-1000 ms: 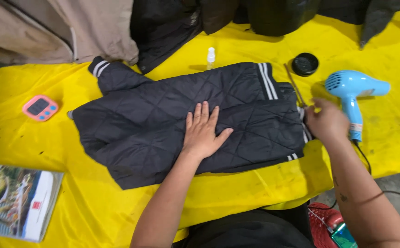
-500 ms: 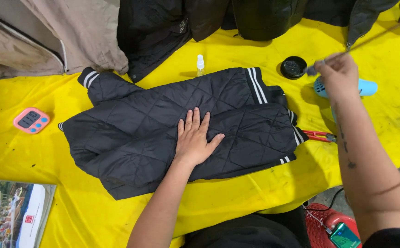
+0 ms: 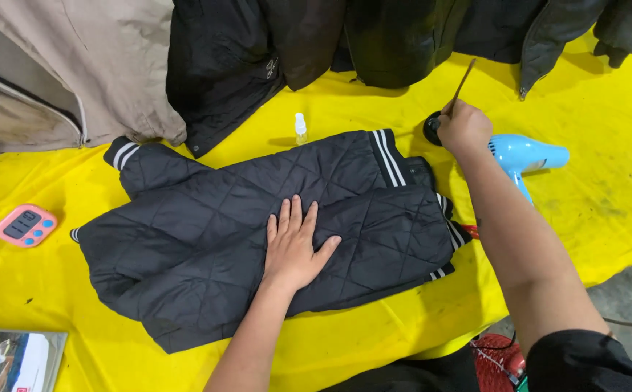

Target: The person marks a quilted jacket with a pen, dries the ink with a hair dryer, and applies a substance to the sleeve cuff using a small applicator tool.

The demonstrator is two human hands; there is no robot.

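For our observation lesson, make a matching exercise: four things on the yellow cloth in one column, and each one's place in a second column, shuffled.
Things:
1. timer
2. spray bottle
3. hair dryer
4. left hand

Places:
A. flat on the quilted jacket
B. at the cloth's left edge, left of the jacket
C. just above the jacket's top edge
D. right of the jacket, beside the right hand

Pairs: 1-B, 2-C, 3-D, 4-A
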